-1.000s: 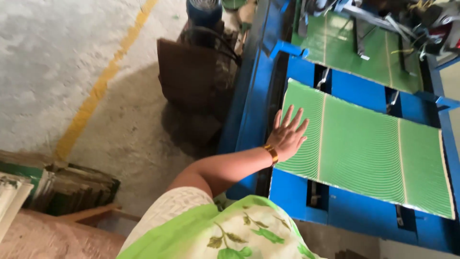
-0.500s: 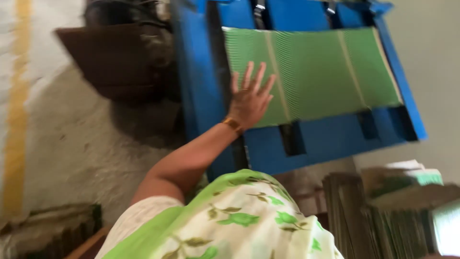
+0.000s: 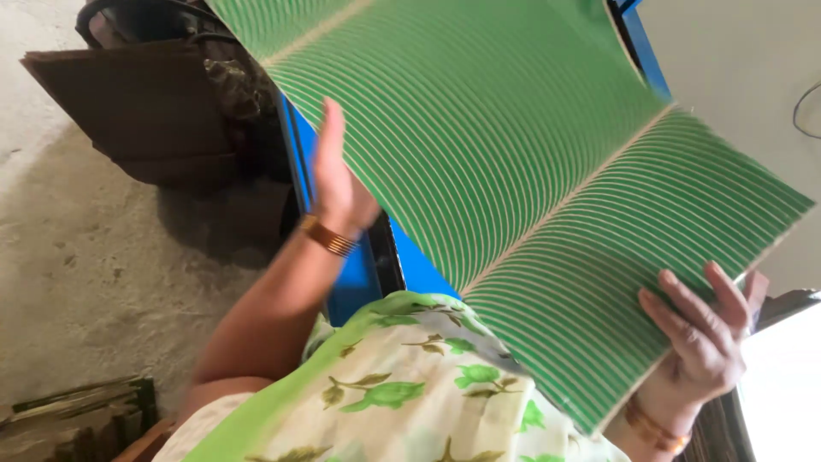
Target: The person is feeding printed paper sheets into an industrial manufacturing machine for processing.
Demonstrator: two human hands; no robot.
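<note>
I have the big green sheet (image 3: pixel 513 171) lifted in front of me, a wide board covered in thin pale curved stripes with two paler straight bands crossing it, and it fills most of what I can see, tilted so its far end runs out past the top edge. My right hand (image 3: pixel 705 342) grips its near right corner: the fingers (image 3: pixel 684 312) curl over the striped face while the rest of the hand sits behind the edge, closed on the sheet. My left hand (image 3: pixel 338 184) is at the sheet's left edge, held flat and open with the fingers straight up; it is blurred, and I cannot tell whether the palm presses the edge or stands just off it. A gold-coloured bangle (image 3: pixel 329 237) circles my left wrist and another bangle (image 3: pixel 654 432) sits on the right wrist. Below the sheet, my floral white and green garment (image 3: pixel 402 402) covers the bottom middle. The sheet hides nearly all of the blue machine frame (image 3: pixel 363 257); only a strip shows between my left forearm and the sheet, plus a sliver at the upper right. To the left of that frame stands a brown cardboard piece (image 3: pixel 137 111) against something dark, on the grey concrete floor (image 3: pixel 103 274). In the bottom left corner lies a stack of flat boards (image 3: pixel 77 419) seen edge-on. A pale wall (image 3: pixel 744 77) lies beyond the sheet's right side.
</note>
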